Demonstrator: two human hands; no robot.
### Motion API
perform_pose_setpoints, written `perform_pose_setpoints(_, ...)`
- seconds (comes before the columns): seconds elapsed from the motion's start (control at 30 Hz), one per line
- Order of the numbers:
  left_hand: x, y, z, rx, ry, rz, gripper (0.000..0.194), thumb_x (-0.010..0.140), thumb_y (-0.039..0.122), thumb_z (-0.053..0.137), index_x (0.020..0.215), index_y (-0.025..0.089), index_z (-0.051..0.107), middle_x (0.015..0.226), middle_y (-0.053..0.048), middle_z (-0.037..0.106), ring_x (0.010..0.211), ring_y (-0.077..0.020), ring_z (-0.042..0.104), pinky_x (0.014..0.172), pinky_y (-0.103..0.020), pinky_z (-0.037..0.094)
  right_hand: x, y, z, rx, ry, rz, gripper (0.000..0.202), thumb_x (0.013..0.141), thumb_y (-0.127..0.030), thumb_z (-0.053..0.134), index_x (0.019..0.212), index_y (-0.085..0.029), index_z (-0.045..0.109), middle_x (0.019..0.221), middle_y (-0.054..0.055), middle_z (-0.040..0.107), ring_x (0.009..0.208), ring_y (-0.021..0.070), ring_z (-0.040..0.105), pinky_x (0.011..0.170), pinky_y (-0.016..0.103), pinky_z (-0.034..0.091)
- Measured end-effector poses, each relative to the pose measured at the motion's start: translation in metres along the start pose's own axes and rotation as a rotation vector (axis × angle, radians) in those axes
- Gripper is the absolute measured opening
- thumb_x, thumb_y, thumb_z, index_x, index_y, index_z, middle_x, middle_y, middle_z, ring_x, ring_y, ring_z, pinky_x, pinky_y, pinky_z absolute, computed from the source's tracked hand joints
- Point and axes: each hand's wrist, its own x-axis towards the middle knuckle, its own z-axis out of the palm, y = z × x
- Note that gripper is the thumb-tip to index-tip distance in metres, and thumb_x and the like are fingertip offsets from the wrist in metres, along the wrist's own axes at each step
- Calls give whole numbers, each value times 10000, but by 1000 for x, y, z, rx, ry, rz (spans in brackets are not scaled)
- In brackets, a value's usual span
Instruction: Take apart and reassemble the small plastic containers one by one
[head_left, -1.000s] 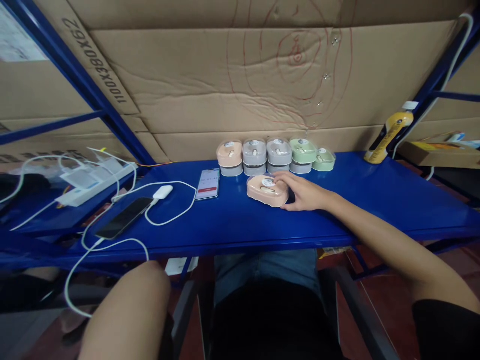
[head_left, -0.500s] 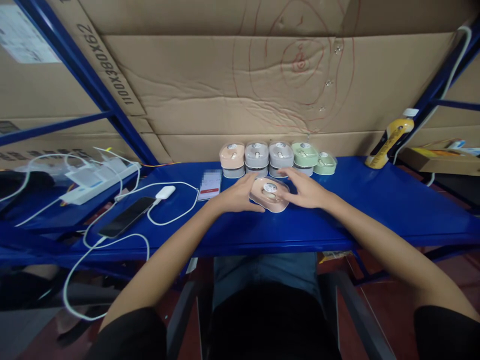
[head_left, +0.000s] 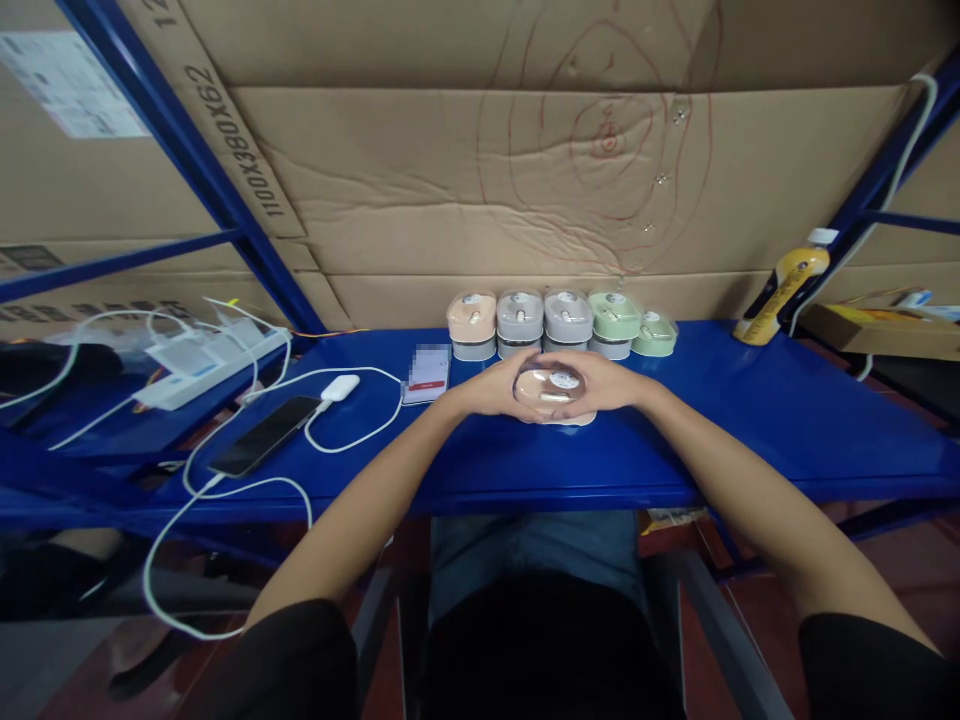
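Note:
On the blue table (head_left: 487,470), a peach-coloured box (head_left: 536,384) with a clear lid and a round white sticker lies in front of me. My left hand (head_left: 501,386) curves round its left side, and my right hand (head_left: 611,383) round its right, with the fingers of both meeting over the far edge. Both thumbs press along the near side. Just behind the hands stands a row of similar clear-lidded boxes: a peach one (head_left: 472,318), grey ones (head_left: 520,316) and green ones (head_left: 615,315), mostly stacked on others.
Left of the hands lies a lit phone (head_left: 427,374); farther left are a dark phone (head_left: 264,436), a white charging case (head_left: 341,387), looping cables and a power strip (head_left: 217,370). A yellow drink bottle (head_left: 784,290) stands at the back right. Cardboard (head_left: 390,180) closes off the back.
My hands have closed in from both sides of the peach box and now wrap round it. The box has turned slightly. The camera view has shifted a little.

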Motion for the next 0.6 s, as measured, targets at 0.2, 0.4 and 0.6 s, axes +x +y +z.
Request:
perform_pose_setpoints(0.2,-9,-1,16,25,92,0,1304,667,534,992,1724,229,292,1623,-222,548,1493,-469,544,1248,-685,426,-10,3,-17,92,27,145,828,777,-540,883,1520,-278,628,1512,91,686,1391,354,642,1221,547,481)
perform_pose_setpoints(0.4,-17,12,6,171,56,9,1230,691,623,975,1714,289,377,1733,-169,439,1571,-472,445,1308,-682,351,-19,1,-44,29,34,322,621,899,-661,736,1354,-240,705,1134,78,794,1015,293,738,941,458,584)
perform_pose_setpoints(0.6,-18,14,10,236,57,17,860,703,589,983,1463,299,704,1608,-136,561,1509,-409,535,1302,-623,386,-27,2,-58,-23,12,513,668,914,-758,652,1310,-223,708,955,78,783,858,261,720,787,391,561)
